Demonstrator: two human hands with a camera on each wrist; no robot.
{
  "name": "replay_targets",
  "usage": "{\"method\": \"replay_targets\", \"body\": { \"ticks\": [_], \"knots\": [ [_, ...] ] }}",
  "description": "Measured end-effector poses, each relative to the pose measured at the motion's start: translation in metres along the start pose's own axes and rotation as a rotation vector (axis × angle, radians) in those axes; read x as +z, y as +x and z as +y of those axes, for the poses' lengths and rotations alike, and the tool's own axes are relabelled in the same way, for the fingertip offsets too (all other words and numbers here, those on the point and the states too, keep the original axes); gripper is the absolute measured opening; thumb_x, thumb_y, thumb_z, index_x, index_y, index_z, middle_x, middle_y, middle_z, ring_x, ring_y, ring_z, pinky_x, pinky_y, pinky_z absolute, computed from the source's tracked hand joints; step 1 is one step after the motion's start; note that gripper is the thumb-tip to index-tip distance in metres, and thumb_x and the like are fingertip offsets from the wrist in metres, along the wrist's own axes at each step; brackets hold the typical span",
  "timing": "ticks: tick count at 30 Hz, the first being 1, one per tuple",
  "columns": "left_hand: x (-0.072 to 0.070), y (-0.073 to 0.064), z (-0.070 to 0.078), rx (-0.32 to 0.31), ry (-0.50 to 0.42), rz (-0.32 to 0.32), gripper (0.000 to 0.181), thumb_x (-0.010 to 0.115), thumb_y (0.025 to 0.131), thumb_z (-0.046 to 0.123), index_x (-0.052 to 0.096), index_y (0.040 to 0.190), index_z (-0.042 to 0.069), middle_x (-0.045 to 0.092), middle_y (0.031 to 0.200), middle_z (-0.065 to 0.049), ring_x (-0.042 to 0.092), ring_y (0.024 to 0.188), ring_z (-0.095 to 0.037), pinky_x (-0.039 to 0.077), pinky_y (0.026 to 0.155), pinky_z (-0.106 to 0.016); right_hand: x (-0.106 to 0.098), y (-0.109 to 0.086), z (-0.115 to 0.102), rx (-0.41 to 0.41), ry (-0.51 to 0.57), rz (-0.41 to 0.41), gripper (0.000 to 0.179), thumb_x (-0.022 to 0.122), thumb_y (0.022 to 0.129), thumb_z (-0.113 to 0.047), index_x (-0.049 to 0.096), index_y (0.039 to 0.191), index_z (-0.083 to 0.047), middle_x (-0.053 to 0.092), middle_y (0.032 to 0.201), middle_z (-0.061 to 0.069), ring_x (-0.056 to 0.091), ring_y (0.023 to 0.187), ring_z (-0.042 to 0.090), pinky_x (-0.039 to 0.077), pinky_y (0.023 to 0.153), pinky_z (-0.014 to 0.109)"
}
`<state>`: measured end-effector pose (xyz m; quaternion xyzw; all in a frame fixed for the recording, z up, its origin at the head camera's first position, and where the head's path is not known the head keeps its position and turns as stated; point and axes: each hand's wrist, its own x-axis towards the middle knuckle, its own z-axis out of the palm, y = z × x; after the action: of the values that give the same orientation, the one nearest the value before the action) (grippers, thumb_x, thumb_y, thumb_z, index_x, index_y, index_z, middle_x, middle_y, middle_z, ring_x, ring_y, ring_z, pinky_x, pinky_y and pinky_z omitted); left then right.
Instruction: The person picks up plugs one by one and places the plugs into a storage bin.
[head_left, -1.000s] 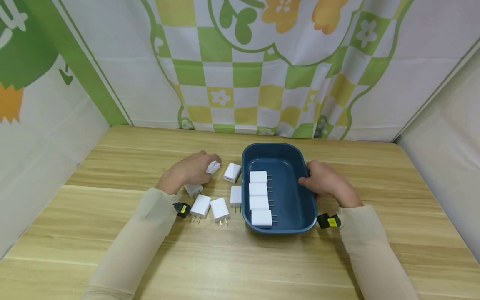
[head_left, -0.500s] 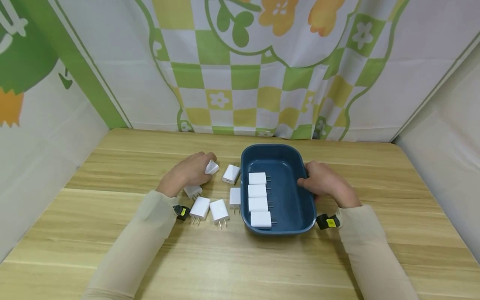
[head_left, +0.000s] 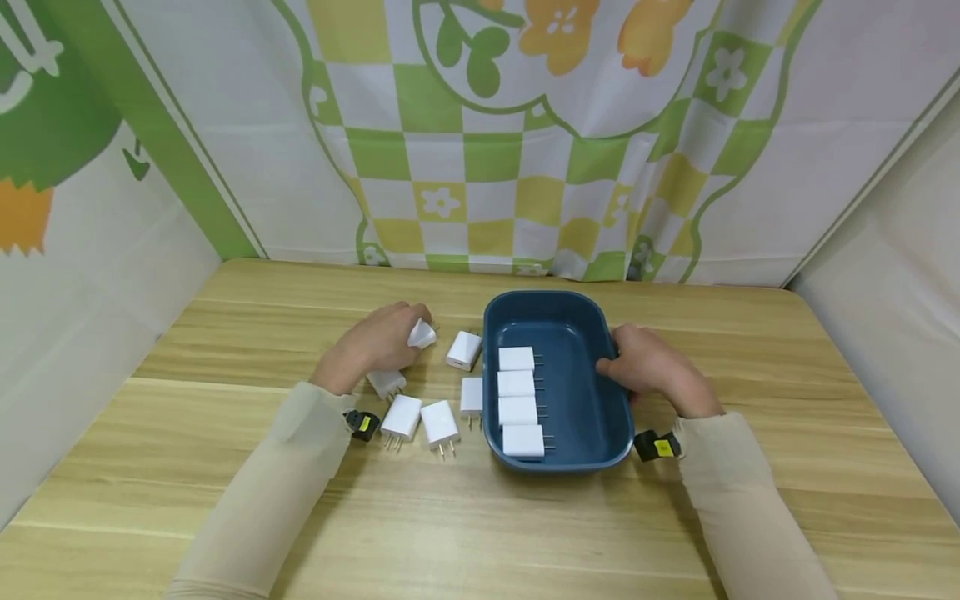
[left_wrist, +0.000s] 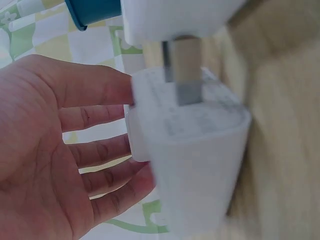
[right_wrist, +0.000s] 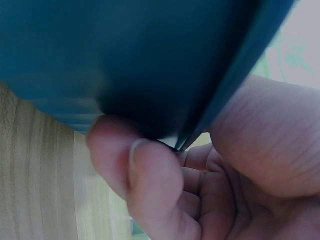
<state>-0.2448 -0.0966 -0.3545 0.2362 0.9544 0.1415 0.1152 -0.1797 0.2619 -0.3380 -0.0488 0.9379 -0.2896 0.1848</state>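
One pinch, left hand (head_left: 375, 340): thumb and fingers closed on a white charger (head_left: 422, 334), left of frame centre.
Rim grip, right hand (head_left: 648, 364): curled over the right edge of the blue tray (head_left: 581, 408).
Loose chargers (head_left: 401, 417): five, left of centre; a low carry could knock them.
Charger row (head_left: 517, 410): four, inside the tray, right of centre; a tug on the rim could shift it.

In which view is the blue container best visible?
The head view shows nearly all of the blue container, inside included. The left wrist view catches only one piece; the right wrist view, just wall and rim, close up.
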Motion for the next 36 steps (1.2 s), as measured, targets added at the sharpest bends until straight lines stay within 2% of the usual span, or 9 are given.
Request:
{"method": "replay_targets", "body": {
  "ticks": [11,22,27,32,36],
  "knots": [
    [-0.013,-0.009,0.011,0.086,0.021,0.091,0.048,0.07,0.089,0.007,0.057,0.135,0.002,0.061,0.121,-0.02,0.059,0.101,-0.033,0.052,0.086,-0.048,-0.002,-0.001,0.0,0.003,0.003,-0.006,0.027,0.056,0.1,-0.009,0.06,0.117,0.012,0.07,0.078,0.013,0.068,0.055,0.022,0.058,0.056,0.035],
    [-0.026,-0.015,0.028,0.144,0.037,0.142,0.05,0.07,0.086,0.005,0.058,0.134,0.002,0.063,0.119,-0.019,0.06,0.098,-0.032,0.052,0.083,-0.047,0.0,0.0,0.002,-0.003,0.015,-0.003,0.025,0.056,0.1,-0.009,0.06,0.114,0.011,0.07,0.078,0.013,0.068,0.054,0.022,0.058,0.055,0.035],
    [-0.035,-0.013,0.037,0.161,0.075,0.14,0.049,0.069,0.087,0.005,0.059,0.135,0.005,0.063,0.122,-0.017,0.06,0.098,-0.031,0.052,0.081,-0.046,0.0,-0.001,0.003,-0.012,0.021,0.006,0.024,0.056,0.099,-0.008,0.06,0.113,0.011,0.07,0.078,0.014,0.068,0.054,0.023,0.058,0.054,0.035],
    [-0.044,-0.009,0.052,0.203,0.118,0.117,0.046,0.069,0.089,0.008,0.06,0.133,0.006,0.061,0.13,-0.015,0.059,0.112,-0.032,0.049,0.095,-0.049,0.0,0.0,0.003,-0.018,0.03,-0.002,0.025,0.056,0.1,-0.008,0.059,0.115,0.012,0.07,0.079,0.014,0.068,0.055,0.023,0.058,0.054,0.035],
    [-0.049,-0.004,0.066,0.224,0.157,0.086,0.046,0.069,0.088,0.009,0.061,0.134,0.008,0.061,0.13,-0.013,0.059,0.113,-0.031,0.048,0.097,-0.048,0.0,0.0,0.003,-0.02,0.037,-0.007,0.026,0.055,0.1,-0.008,0.059,0.116,0.012,0.07,0.08,0.015,0.069,0.056,0.023,0.058,0.054,0.035]
  ]
}}
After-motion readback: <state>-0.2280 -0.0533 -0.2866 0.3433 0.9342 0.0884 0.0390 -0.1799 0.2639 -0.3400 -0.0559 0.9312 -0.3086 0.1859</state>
